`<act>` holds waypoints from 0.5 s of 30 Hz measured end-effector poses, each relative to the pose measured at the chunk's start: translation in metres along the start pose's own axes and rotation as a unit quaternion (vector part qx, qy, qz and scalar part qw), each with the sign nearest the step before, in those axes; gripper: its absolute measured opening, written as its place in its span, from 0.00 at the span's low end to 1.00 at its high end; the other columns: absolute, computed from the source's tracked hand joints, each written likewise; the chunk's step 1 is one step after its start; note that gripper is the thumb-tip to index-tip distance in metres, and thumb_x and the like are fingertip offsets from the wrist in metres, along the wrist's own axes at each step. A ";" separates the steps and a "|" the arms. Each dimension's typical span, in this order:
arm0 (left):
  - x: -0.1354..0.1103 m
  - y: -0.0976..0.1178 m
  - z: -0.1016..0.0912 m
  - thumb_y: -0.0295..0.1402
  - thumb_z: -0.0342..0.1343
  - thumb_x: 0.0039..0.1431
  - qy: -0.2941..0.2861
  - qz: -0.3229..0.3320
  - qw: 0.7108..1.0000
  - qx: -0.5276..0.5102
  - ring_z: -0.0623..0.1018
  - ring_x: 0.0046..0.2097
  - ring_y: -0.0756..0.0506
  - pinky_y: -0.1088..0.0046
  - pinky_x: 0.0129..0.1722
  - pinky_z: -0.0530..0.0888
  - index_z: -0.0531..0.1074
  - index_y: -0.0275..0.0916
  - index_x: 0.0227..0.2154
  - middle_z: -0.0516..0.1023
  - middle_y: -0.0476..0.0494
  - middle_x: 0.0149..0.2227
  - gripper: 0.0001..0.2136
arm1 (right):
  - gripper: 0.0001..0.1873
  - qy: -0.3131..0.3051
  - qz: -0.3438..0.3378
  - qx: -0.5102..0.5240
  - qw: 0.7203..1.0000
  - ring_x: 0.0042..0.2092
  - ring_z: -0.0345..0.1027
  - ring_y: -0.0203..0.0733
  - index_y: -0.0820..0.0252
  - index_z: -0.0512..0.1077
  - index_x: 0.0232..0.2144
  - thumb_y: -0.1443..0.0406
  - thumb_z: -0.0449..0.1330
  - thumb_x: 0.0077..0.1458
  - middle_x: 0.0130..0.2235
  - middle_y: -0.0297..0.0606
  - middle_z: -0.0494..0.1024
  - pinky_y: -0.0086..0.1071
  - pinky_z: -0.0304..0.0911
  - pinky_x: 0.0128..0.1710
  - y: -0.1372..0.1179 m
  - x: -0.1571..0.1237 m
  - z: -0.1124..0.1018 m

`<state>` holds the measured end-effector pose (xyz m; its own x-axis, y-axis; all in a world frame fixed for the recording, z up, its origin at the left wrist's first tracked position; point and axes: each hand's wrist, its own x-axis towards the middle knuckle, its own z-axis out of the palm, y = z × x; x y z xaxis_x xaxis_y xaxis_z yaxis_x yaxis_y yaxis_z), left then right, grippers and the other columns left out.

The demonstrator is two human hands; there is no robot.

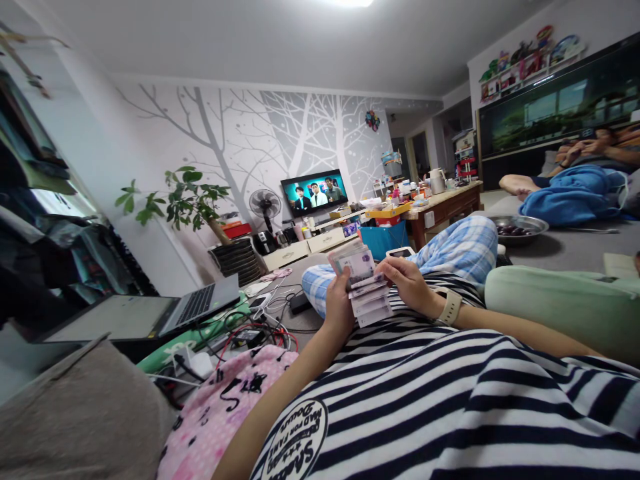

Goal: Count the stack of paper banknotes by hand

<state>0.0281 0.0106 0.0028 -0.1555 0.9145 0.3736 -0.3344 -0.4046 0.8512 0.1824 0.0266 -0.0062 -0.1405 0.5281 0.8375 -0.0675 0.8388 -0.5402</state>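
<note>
I lie back in a striped shirt, both arms reaching over my belly. My left hand point(339, 303) is closed around a thick stack of banknotes point(361, 280), thumb on the upright front notes. My right hand point(407, 283), with a beige watch at the wrist, pinches the folded-down notes at the stack's right side. A phone point(400, 252) rests on my plaid-trousered knee just behind the notes.
An open laptop point(165, 313) and tangled cables point(255, 330) lie to my left beside a pink cushion point(225, 400). A TV point(314, 192), fan and potted plant point(185, 200) line the far wall. Another person reclines at right under a blue blanket point(575, 193), near a metal bowl point(517, 228).
</note>
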 end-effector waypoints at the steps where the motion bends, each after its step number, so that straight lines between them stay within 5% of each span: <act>1: 0.000 0.000 0.000 0.44 0.63 0.48 -0.006 0.009 1.000 0.000 0.80 0.40 0.42 0.67 0.42 0.73 0.76 0.37 0.32 0.81 0.43 0.32 0.15 | 0.26 -0.008 -0.004 0.003 1.000 0.27 0.59 0.35 0.60 0.70 0.24 0.47 0.50 0.62 0.24 0.34 0.68 0.30 0.55 0.27 0.001 0.000 0.000; 6: -0.003 0.004 0.005 0.42 0.64 0.46 -0.007 0.004 1.000 -0.018 0.80 0.41 0.40 0.66 0.44 0.73 0.76 0.37 0.32 0.81 0.43 0.31 0.14 | 0.22 -0.004 -0.009 -0.007 1.000 0.28 0.62 0.36 0.60 0.69 0.24 0.50 0.54 0.60 0.25 0.34 0.70 0.31 0.57 0.30 0.001 0.000 -0.001; 15: -0.006 0.004 0.005 0.34 0.66 0.43 -0.027 -0.024 0.998 -0.052 0.80 0.43 0.39 0.64 0.46 0.73 0.77 0.37 0.36 0.82 0.43 0.36 0.14 | 0.17 0.060 0.088 0.022 0.994 0.28 0.59 0.36 0.58 0.67 0.30 0.53 0.65 0.50 0.26 0.30 0.67 0.30 0.55 0.27 0.009 0.005 0.001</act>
<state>0.0322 0.0035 0.0053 -0.0866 0.9310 0.3546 -0.4363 -0.3554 0.8266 0.1807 0.0363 -0.0072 -0.0349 0.6801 0.7323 -0.0955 0.7272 -0.6798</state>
